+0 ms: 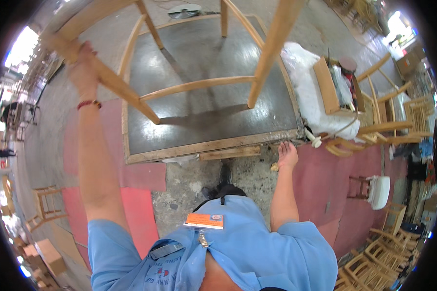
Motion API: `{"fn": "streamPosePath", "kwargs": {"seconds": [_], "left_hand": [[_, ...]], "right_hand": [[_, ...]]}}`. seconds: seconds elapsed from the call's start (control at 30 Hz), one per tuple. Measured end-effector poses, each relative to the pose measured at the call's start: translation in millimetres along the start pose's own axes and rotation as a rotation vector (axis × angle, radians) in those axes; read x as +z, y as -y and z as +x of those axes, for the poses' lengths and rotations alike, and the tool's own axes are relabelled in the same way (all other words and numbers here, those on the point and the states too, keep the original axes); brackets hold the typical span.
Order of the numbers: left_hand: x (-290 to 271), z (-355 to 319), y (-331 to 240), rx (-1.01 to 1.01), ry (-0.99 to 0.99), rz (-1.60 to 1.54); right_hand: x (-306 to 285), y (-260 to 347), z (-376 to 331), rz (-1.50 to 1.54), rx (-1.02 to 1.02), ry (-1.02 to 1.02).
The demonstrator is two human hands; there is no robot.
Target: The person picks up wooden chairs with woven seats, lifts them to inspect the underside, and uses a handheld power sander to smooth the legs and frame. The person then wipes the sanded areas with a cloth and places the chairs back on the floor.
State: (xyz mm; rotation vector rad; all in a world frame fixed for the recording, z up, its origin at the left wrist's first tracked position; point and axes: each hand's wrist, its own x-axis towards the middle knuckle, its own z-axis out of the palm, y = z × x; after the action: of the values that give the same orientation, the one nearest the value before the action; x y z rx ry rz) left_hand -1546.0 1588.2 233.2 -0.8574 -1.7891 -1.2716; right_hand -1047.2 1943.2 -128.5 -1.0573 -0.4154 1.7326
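A bare wooden chair frame [194,86] is lifted above a dark, metal-topped work table [209,145]; its legs and rungs fill the top of the view. My left hand [82,65], with a red bracelet at the wrist, grips one leg of the frame at the upper left. My right hand [287,155] hangs low by the table's near right corner, fingers loosely apart and holding nothing.
A white sack [308,92] lies at the table's right end beside a chair seat loaded with bottles [342,80]. Several unfinished chairs [388,121] stand at the right and lower right, one more chair frame [46,206] at the left. Red mats [131,203] cover the floor.
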Motion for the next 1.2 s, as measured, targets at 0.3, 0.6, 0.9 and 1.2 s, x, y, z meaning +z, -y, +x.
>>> {"fn": "streamPosePath", "kwargs": {"seconds": [0.3,0.6,0.9,1.2], "left_hand": [[-16.6,-28.6,-101.0,-0.382,-0.044,-0.250],[23.9,-2.1,-74.5,-0.485,-0.078,-0.485],[123.7,62.0,-52.0,-0.480,-0.239,-0.297],[159.2,72.8,-51.6,-0.458,-0.321,-0.315]], "right_hand": [[267.8,52.0,-44.9,-0.561,-0.780,0.566],[351.6,13.8,40.0,-0.620,-0.896,0.533],[494.1,2.3,137.3,-0.724,-0.738,0.725],[552.6,-3.0,175.2,-0.601,-0.659,0.734]]}}
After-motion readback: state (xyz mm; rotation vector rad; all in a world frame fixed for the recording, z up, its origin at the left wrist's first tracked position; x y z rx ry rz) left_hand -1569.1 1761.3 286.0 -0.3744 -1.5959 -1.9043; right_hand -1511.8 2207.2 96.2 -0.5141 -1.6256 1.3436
